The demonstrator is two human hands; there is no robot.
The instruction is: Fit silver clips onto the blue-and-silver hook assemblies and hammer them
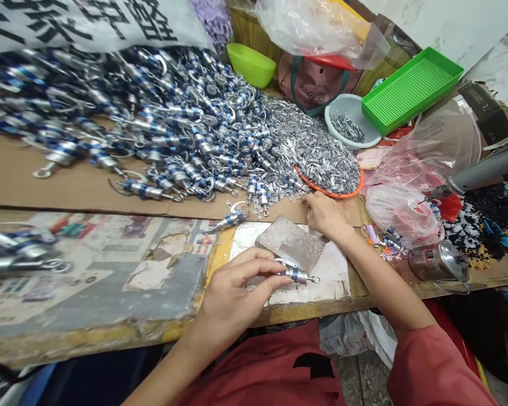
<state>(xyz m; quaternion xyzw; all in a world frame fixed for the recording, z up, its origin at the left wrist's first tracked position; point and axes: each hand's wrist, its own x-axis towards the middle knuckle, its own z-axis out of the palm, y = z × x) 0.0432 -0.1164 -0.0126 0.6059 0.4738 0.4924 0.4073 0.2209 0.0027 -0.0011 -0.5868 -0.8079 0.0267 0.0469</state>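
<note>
Blue-banded clip (297, 274) — pinched in left hand (232, 293).

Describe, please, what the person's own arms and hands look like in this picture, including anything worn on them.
Both hands are bare: no gloves, rings, watch or bracelet show on the left hand or the right hand. The forearms are uncovered too. A red sleeve covers the right upper arm, pushed up near the elbow, and it matches the red garment below. No sleeve shows on the left arm.
</note>
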